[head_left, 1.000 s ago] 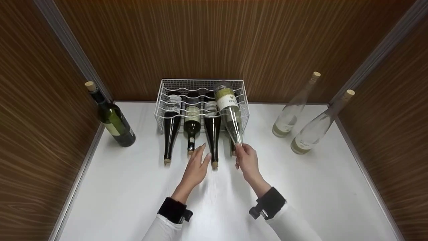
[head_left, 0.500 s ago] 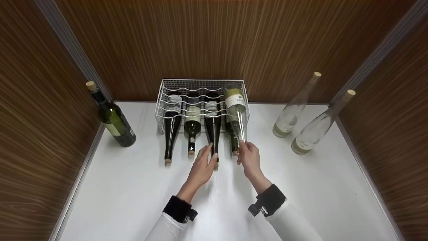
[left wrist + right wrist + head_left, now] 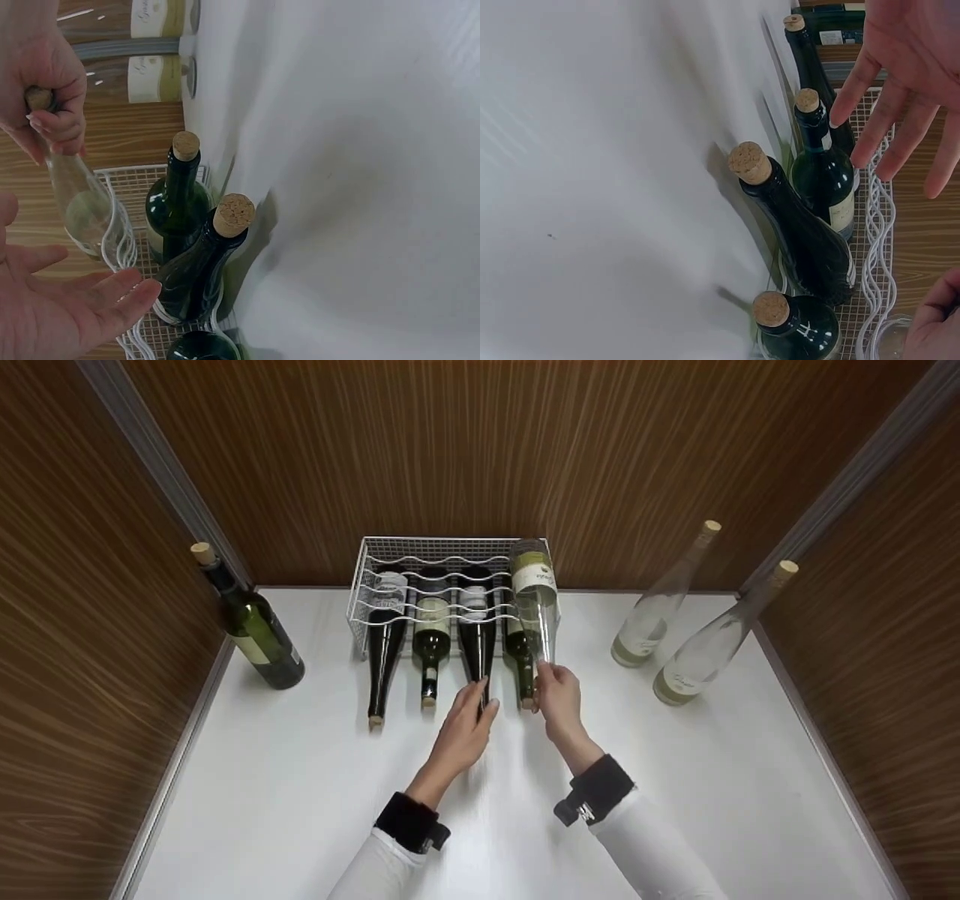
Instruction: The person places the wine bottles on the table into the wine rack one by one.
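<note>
A clear wine bottle [image 3: 534, 577] with a yellow-and-white label lies over the right end of a white wire wine rack [image 3: 450, 538], its base toward the back wall. My right hand [image 3: 559, 697] grips its neck; in the left wrist view its cork [image 3: 39, 98] shows at that hand. My left hand [image 3: 461, 735] is open, its fingers over the neck of the third dark wine bottle [image 3: 475, 641] in the rack. In the right wrist view its spread fingers are near the corked bottles. Below the clear bottle lies a green wine bottle [image 3: 517, 649] in the rack.
Two more bottles, a dark one [image 3: 386, 637] and a green one [image 3: 430, 641], lie in the rack's left part. A green bottle [image 3: 262, 637] stands at left; two clear bottles [image 3: 646, 622] stand at right. Wood-grain panels [image 3: 450, 450] enclose the white table [image 3: 262, 780].
My right hand has shifted the clear bottle rightward to the rack's right end and slightly away from me. My left hand has moved right, from near the second bottle to over the third bottle's neck.
</note>
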`<state>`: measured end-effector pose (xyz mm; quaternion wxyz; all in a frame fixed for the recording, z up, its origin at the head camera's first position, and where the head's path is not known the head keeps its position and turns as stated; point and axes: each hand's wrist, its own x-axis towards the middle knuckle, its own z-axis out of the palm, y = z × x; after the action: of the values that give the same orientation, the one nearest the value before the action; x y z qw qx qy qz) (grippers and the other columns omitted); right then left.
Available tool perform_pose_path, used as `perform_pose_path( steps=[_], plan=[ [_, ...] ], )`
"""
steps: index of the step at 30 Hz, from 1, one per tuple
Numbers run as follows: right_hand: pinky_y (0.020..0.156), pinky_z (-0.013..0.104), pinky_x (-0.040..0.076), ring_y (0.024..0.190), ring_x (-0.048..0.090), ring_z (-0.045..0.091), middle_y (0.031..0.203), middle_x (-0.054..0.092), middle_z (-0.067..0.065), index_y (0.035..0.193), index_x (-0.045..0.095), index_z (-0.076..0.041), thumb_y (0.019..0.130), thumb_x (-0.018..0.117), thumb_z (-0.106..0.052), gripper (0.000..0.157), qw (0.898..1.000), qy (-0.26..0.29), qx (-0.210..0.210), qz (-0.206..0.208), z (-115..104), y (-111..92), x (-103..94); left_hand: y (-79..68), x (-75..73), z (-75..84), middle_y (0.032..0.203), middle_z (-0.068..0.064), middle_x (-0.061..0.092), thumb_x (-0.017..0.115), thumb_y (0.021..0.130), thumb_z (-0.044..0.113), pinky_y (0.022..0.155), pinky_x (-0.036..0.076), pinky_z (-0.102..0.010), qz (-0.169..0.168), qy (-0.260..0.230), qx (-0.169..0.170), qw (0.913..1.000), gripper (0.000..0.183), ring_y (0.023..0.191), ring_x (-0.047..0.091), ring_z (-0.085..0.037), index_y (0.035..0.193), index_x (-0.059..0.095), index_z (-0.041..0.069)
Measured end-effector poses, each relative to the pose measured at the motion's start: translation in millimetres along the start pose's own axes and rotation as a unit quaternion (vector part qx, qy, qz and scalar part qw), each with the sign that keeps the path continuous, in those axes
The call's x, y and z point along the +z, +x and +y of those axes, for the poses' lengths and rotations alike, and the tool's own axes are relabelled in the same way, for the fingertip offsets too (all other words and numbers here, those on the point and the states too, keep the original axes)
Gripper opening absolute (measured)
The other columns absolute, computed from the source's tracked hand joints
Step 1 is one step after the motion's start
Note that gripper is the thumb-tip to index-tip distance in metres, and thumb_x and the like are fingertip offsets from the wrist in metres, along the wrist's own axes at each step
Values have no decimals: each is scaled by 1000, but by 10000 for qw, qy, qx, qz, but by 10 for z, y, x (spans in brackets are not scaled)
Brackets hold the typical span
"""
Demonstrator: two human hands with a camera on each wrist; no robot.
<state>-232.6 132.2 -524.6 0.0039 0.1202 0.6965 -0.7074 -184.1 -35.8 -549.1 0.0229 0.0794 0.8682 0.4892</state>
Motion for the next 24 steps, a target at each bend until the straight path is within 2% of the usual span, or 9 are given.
perform_pose_path(
  steps=[7,13,20,24],
  plan=[
    [48,25,43,57,43,10,75,47,3,125,51,12,104,46,-23,41,9999,-32,95,-85,-53,128,26,40,2,-16,154,-22,29,37,106,46,108,32,-52,41,57,10,10000,59,138,34,-38,154,33,12],
    [45,21,40,52,41,8,70,44,0,125,50,15,104,46,-22,43,9996,64,213,-171,-94,231,45,43,-4,-24,155,-20,28,36,105,48,108,32,-52,14,16,-9,10000,60,138,34,-37,154,32,13],
    [48,24,41,53,39,9,69,43,-1,119,51,9,105,44,-23,36,9990,90,313,-293,-146,269,29,44,-16,-12,155,-20,28,35,104,52,107,33,-53,1,-28,39,10000,65,135,37,-39,154,32,10],
    [50,24,40,54,38,9,68,42,-1,117,51,8,105,44,-25,36,9994,8,239,-243,-92,309,44,43,-19,-14,154,-22,27,37,105,47,107,33,-53,-8,-85,72,9999,61,135,38,-39,154,31,10]
  ],
)
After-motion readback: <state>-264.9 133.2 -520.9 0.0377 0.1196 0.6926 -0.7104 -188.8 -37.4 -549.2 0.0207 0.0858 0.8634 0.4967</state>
